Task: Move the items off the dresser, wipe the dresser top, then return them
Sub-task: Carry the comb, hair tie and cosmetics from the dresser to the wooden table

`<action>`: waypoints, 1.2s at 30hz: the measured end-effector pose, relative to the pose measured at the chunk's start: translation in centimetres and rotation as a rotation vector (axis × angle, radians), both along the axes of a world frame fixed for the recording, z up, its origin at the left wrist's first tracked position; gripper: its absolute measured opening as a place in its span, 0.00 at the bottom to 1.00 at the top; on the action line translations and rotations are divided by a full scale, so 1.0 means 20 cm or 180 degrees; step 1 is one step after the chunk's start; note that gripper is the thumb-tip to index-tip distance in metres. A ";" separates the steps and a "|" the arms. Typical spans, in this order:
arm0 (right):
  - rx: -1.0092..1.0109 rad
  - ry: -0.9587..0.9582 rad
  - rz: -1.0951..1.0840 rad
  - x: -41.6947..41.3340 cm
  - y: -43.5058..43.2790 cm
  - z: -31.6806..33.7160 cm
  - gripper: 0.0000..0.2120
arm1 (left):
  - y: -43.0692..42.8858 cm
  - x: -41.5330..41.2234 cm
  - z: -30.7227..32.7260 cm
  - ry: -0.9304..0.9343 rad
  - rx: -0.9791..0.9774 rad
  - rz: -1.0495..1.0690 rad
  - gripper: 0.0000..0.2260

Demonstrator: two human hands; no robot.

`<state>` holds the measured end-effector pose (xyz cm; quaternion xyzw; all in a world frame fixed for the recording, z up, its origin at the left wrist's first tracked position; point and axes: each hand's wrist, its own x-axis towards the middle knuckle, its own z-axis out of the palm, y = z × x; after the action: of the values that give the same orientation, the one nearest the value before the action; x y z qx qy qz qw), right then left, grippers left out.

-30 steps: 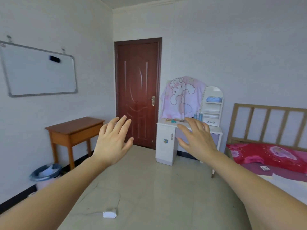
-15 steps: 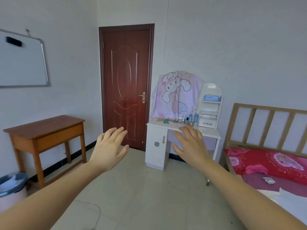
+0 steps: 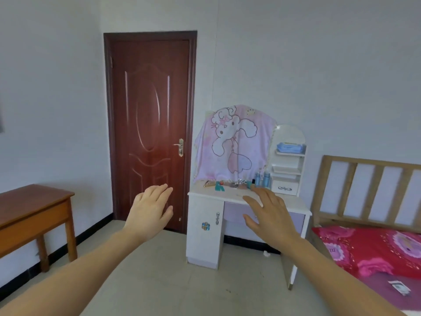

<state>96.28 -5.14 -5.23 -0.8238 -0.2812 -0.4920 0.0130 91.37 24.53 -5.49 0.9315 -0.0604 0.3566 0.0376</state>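
Observation:
A white dresser [image 3: 205,236] with a lilac drawer stands against the far wall, several steps away. On its top lie a teal hair clip [image 3: 219,186], a gold stick-like item [image 3: 208,184], two blue bottles [image 3: 262,179] and other small items too blurred to name. A pink cartoon cloth [image 3: 234,144] covers its mirror. My left hand [image 3: 150,210] and my right hand [image 3: 271,215] are stretched out in front of me with fingers spread, holding nothing and well short of the dresser.
A dark red door [image 3: 150,133] is left of the dresser. A brown wooden table [image 3: 32,208] stands at the left wall. A bed [image 3: 369,247] with a red floral cover and wooden headboard fills the right. The dresser's side shelf holds a blue pack [image 3: 290,147]. Tiled floor lies between.
The view has swung right and drawn closer to the dresser; the whiteboard and bin have left the view. Both hands stay raised and spread.

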 end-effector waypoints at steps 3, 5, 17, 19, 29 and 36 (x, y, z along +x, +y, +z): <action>-0.0300 -0.0045 -0.0119 0.21 -0.08 -0.10 0.18 | 0.00 0.29 -0.06 0.0014 -0.0006 -0.0083 0.25; -0.0331 0.0033 -0.0300 0.36 -0.13 -0.12 0.18 | -0.04 0.46 -0.08 -0.0075 -0.0067 -0.0162 0.25; -0.0040 0.0062 -0.0285 1.47 -0.25 -0.12 0.19 | -0.25 1.60 -0.10 -0.0335 0.0457 -0.0242 0.23; 0.0095 0.0197 -0.0259 1.66 -0.24 -0.13 0.18 | -0.27 1.76 -0.11 -0.0244 0.0339 -0.0148 0.23; -0.0127 0.0490 -0.0098 2.44 -0.08 -0.48 0.14 | -0.10 2.42 -0.44 0.0470 0.0133 0.0148 0.24; -0.0116 0.0749 -0.0067 3.03 0.14 -0.51 0.15 | 0.15 3.01 -0.51 0.0601 -0.0412 0.0060 0.32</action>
<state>156.86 -2.33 -15.41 -0.8789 -0.2779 -0.3869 0.0258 151.57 27.53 -15.75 0.9571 -0.0246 0.2707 0.0999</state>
